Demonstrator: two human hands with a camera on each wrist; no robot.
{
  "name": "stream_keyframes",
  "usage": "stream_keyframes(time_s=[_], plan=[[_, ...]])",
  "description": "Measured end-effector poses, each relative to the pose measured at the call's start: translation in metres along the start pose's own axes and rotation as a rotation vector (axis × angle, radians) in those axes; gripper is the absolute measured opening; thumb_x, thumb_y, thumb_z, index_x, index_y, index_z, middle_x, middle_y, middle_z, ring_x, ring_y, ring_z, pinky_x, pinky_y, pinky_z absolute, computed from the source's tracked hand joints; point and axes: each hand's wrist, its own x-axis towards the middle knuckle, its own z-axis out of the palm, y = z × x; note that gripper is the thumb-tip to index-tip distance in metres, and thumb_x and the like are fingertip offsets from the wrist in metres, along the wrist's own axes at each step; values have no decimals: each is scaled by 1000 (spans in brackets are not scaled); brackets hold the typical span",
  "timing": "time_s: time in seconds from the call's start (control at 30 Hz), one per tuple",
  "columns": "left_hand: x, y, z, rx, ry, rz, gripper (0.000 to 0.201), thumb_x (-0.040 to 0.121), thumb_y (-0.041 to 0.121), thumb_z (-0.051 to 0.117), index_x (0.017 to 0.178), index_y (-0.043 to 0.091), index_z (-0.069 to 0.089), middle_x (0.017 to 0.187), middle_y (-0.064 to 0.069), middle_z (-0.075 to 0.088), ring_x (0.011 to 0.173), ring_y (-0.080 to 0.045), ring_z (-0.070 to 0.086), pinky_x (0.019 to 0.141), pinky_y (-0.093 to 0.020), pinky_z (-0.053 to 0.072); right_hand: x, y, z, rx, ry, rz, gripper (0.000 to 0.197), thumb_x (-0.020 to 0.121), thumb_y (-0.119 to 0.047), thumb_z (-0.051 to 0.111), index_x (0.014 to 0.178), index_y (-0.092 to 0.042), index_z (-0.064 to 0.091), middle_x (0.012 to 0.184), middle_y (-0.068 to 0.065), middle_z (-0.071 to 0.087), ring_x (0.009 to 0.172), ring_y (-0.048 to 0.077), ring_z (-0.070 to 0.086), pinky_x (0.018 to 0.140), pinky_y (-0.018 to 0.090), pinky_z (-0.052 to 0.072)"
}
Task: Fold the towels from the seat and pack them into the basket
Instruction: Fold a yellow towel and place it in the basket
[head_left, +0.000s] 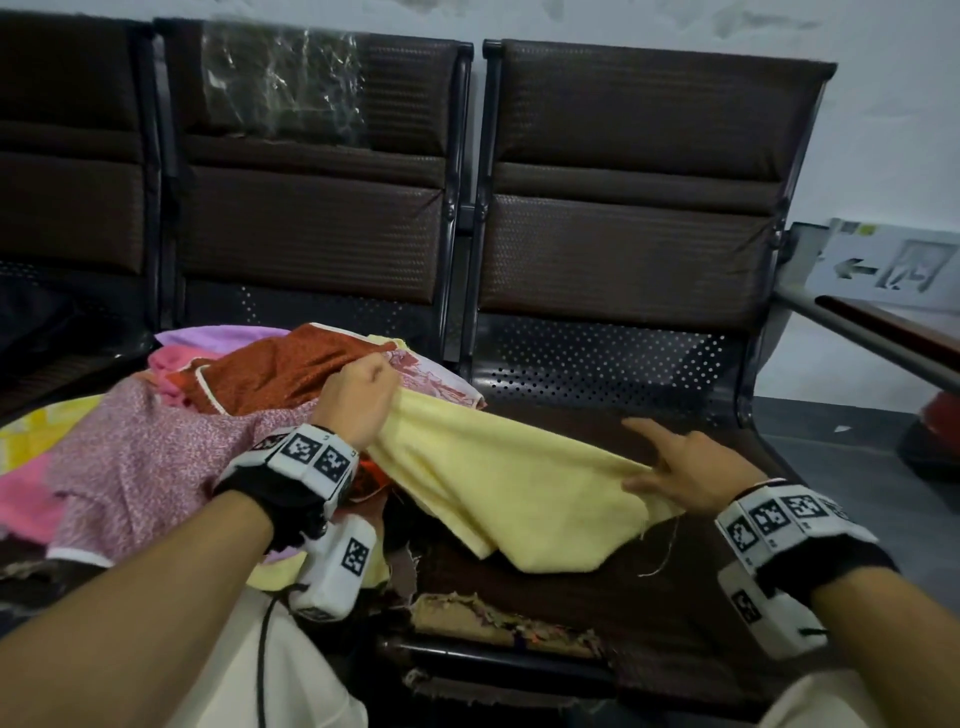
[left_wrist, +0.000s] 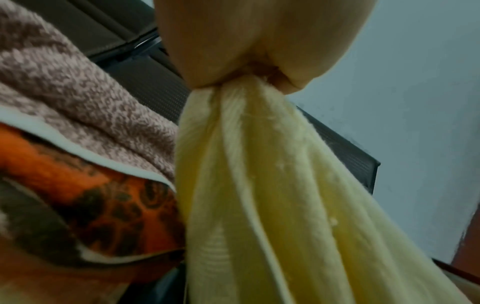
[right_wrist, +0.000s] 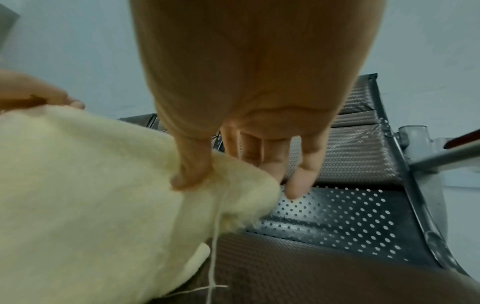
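Observation:
A pale yellow towel (head_left: 498, 483) stretches between my hands above the brown seat (head_left: 597, 597). My left hand (head_left: 363, 395) grips one bunched end in a fist, seen close in the left wrist view as gathered yellow towel (left_wrist: 259, 185) under the left hand (left_wrist: 246, 61). My right hand (head_left: 675, 467) pinches the other corner between thumb and fingers, its forefinger pointing out; in the right wrist view the right hand (right_wrist: 207, 170) holds the yellow towel (right_wrist: 91, 185) with a loose thread hanging. A heap of towels (head_left: 182, 415), pink, rust and lilac, lies on the left seat. No basket is in view.
Dark brown padded seat backs (head_left: 623, 234) with perforated metal stand behind. The seat's front edge (head_left: 493, 618) is torn. A metal armrest (head_left: 872, 332) and a red-brown table edge (head_left: 909, 322) lie to the right, against a pale wall.

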Motion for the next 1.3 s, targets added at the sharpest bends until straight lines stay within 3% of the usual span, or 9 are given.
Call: stream_keyframes(time_s=[0.17, 0.37, 0.57, 0.77, 0.87, 1.0, 1.1, 1.2, 1.3], plan=[[-7, -3, -1, 62, 7, 52, 20, 91, 17, 45, 79, 9, 57, 80, -10, 62, 84, -29, 56, 68, -32, 34, 2, 1, 1, -114, -32, 38, 24, 85, -38, 65, 107, -30, 68, 111, -4, 60, 105, 17, 56, 83, 32, 47], [-3, -16, -6, 129, 64, 138, 23, 87, 3, 47, 97, 8, 67, 107, -10, 65, 105, -26, 57, 88, -28, 39, 3, -7, -1, -74, 98, -35, 25, 70, -38, 79, 72, -31, 55, 99, -13, 45, 96, 7, 45, 76, 25, 40], [2, -29, -10, 132, 165, 149, 23, 87, 2, 44, 96, 9, 64, 102, -9, 60, 100, -27, 55, 86, -33, 41, 2, -14, 2, 121, 54, -196, 22, 81, -20, 70, 80, -30, 51, 85, -7, 59, 82, 11, 57, 72, 28, 50], [4, -31, -14, 142, 221, 184, 20, 85, -1, 42, 88, 9, 59, 95, -8, 54, 89, -26, 53, 77, -34, 40, 7, -13, 4, 24, -118, -312, 22, 89, -14, 59, 106, -28, 62, 99, -14, 53, 96, 5, 51, 85, 21, 42], [6, -30, -16, 139, 292, 205, 18, 85, -5, 43, 85, 3, 59, 94, -14, 56, 87, -29, 53, 76, -30, 36, 5, -12, 4, -14, -86, -322, 15, 86, -15, 59, 84, -30, 61, 82, -15, 53, 80, 6, 52, 72, 18, 39], [10, -34, -21, 122, 340, 176, 18, 87, -6, 43, 85, 2, 59, 94, -16, 57, 89, -27, 52, 72, -20, 28, -1, -6, 0, 388, -99, -276, 10, 88, -23, 63, 82, -31, 67, 78, -5, 70, 72, 5, 66, 69, 23, 55], [9, -38, -22, 142, 338, 179, 17, 88, -4, 43, 86, 2, 59, 94, -15, 56, 89, -28, 51, 71, -21, 28, 1, -5, 2, 169, -128, -234, 17, 89, -42, 60, 76, -35, 67, 72, -14, 67, 70, -4, 61, 63, 12, 44], [8, -38, -20, 180, 333, 161, 15, 89, 0, 44, 87, 4, 58, 95, -14, 55, 88, -28, 51, 71, -30, 32, 6, 0, 4, 108, -27, -145, 16, 82, -44, 68, 73, -32, 69, 70, -14, 65, 69, -2, 57, 59, 13, 39], [8, -39, -21, 176, 334, 143, 14, 90, 1, 45, 88, 5, 58, 94, -12, 53, 88, -28, 51, 71, -31, 33, 10, 4, 5, 341, 256, -22, 16, 69, -25, 83, 64, -26, 67, 66, -9, 65, 67, 7, 60, 55, 16, 40]])
